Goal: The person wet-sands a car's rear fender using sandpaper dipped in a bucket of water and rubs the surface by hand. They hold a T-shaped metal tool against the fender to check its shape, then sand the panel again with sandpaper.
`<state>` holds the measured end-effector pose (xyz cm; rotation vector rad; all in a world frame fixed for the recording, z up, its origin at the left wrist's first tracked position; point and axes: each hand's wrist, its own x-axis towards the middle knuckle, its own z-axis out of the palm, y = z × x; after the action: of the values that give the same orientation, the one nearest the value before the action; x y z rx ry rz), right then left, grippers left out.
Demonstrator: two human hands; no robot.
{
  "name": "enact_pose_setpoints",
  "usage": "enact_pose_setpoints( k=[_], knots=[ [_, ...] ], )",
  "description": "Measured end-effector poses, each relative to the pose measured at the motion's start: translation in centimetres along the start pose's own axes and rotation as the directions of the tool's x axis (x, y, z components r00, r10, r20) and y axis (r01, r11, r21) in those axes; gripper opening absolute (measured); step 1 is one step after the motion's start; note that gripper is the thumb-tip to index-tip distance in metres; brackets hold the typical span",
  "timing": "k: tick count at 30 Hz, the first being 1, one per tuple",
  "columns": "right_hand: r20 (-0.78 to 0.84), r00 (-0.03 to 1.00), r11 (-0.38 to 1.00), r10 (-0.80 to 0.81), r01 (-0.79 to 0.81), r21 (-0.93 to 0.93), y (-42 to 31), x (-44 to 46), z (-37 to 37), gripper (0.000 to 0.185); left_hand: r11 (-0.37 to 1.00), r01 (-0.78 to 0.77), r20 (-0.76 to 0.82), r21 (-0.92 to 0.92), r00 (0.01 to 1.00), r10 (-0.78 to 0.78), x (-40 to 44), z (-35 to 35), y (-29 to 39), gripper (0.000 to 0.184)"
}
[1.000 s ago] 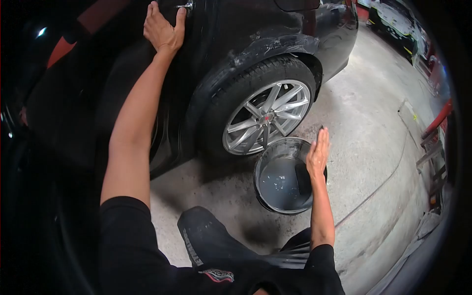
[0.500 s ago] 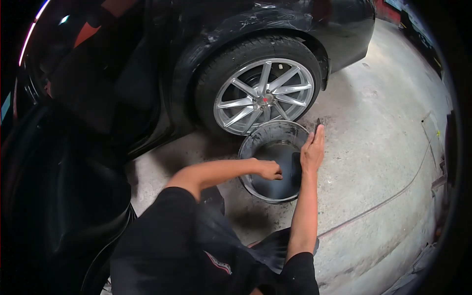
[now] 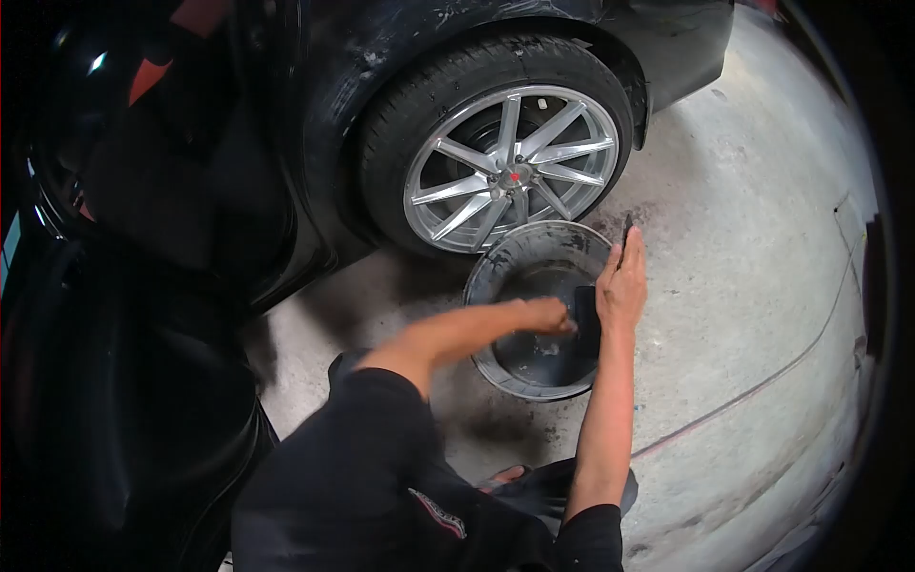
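A round dark bucket (image 3: 486,357) with murky water stands on the floor beside the car's wheel (image 3: 515,176). My left hand (image 3: 545,316) is over the water, its fingers curled together and blurred; whatever they may hold is too small to name. At the bucket's right rim, my right hand (image 3: 621,286) is closed round a thin dark object (image 3: 626,240), whose tip sticks up past the fingers. A black shape (image 3: 586,324) shows inside the bucket on its right side.
The black car (image 3: 686,48) fills the top and left, with scuffed patches above the wheel arch. A thin hose or cable (image 3: 734,396) runs over the concrete floor (image 3: 743,286) at the right.
My left hand has come down from the car's side to above the bucket, its fingers now curled. My right hand stays by the rim with the dark object. The view has shifted downward.
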<state>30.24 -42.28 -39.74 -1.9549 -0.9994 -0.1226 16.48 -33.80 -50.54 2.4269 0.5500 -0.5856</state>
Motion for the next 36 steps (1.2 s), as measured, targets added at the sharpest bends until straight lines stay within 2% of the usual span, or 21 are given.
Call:
enact_pose_setpoints(
  k=[1, 2, 3, 4, 5, 6, 7, 8, 9, 11, 14, 17, 20, 23, 24, 28, 36],
  knots=[
    [0.003, 1.0, 1.0, 0.001, -0.001, -0.005, 0.0, -0.1, -0.1, 0.045, 0.997, -0.015, -0.066, -0.07, 0.998, 0.01, -2.6, -3.8, 0.6, 0.042],
    [0.003, 1.0, 1.0, 0.004, -0.003, -0.011, 0.1, -0.1, -0.1, 0.045, 0.977, -0.194, -0.293, -0.089, 0.942, 0.16, -4.0, -6.1, -0.1, 0.042],
    [0.001, 1.0, 1.0, 0.009, -0.009, -0.016, 0.1, 0.0, 0.0, 0.044, 0.935, -0.14, -0.333, -0.326, 0.943, 0.025, -8.6, -11.7, 2.3, 0.04],
    [0.002, 1.0, 1.0, 0.016, -0.016, -0.006, 0.1, 0.1, 0.0, 0.045, 0.963, -0.183, -0.392, -0.199, 0.915, 0.093, -12.1, -16.6, 2.4, 0.034],
    [0.005, 1.0, 1.0, 0.027, -0.027, 0.005, 0.0, 0.2, -0.2, 0.045, 0.965, -0.244, -0.637, -0.1, 0.761, 0.126, -15.7, -20.2, 2.7, 0.03],
    [0.008, 0.999, 0.999, 0.035, -0.035, 0.015, 0.0, 0.2, -0.2, 0.045, 0.93, -0.353, -0.789, 0.106, 0.539, 0.295, -19.0, -24.4, 2.8, 0.022],
    [0.0, 0.999, 0.999, 0.032, -0.032, 0.005, 0.1, 0.1, -0.1, 0.046, 0.898, -0.192, -0.744, 0.396, 0.506, 0.436, -22.8, -29.2, 2.8, 0.02],
    [-0.006, 1.0, 1.0, 0.025, -0.025, -0.006, 0.2, 0.0, 0.1, 0.046, 0.682, 0.005, -0.629, 0.732, 0.39, 0.672, -25.8, -33.0, 3.1, 0.017],
    [-0.013, 1.0, 1.0, 0.015, -0.015, -0.017, 0.2, 0.0, 0.2, 0.046, 0.6, 0.267, -0.639, 0.754, 0.51, 0.576, -29.0, -35.8, 1.5, 0.02],
    [-0.014, 1.0, 1.0, -0.017, 0.017, -0.016, -0.2, 0.3, 0.0, 0.046, 0.21, 0.497, -0.511, 0.842, 0.609, 0.606, -31.8, -39.3, -0.4, 0.065],
    [-0.026, 0.999, 0.999, -0.044, 0.043, -0.022, -0.2, 0.3, -0.1, 0.047, 0.208, 0.38, -0.43, 0.901, 0.721, 0.544, -31.3, -41.7, -0.6, 0.091],
    [-0.003, 1.0, 1.0, -0.028, 0.028, -0.002, -0.2, 0.3, -0.3, 0.047, -0.021, 0.407, -0.295, 0.913, 0.694, 0.656, -27.1, -44.1, 3.7, 0.083],
    [-0.015, 0.999, 0.999, -0.041, 0.04, -0.029, 0.2, -0.3, -0.1, 0.046, -0.052, 0.419, -0.271, 0.906, 0.672, 0.69, -26.3, -44.1, 1.4, 0.098],
    [-0.027, 0.999, 0.999, -0.042, 0.041, -0.013, 0.0, -0.5, -0.1, 0.045, 0.253, 0.371, -0.449, 0.894, 0.731, 0.513, -30.7, -39.8, -2.2, 0.089],
    [-0.022, 0.999, 0.999, -0.038, 0.038, -0.024, 0.0, -0.5, -0.1, 0.044, 0.275, 0.38, -0.468, 0.883, 0.739, 0.484, -31.9, -38.4, -3.6, 0.091],
    [-0.009, 0.999, 0.999, -0.032, 0.031, -0.041, 0.6, -0.3, 0.4, 0.045, 0.222, 0.484, -0.531, 0.847, 0.737, 0.419, -34.1, -34.5, -7.4, 0.099],
    [-0.022, 0.999, 0.999, -0.025, 0.025, -0.043, 1.0, -0.5, 0.6, 0.043, 0.238, 0.494, -0.548, 0.836, 0.767, 0.334, -37.0, -27.2, -14.1, 0.111]
  ],
)
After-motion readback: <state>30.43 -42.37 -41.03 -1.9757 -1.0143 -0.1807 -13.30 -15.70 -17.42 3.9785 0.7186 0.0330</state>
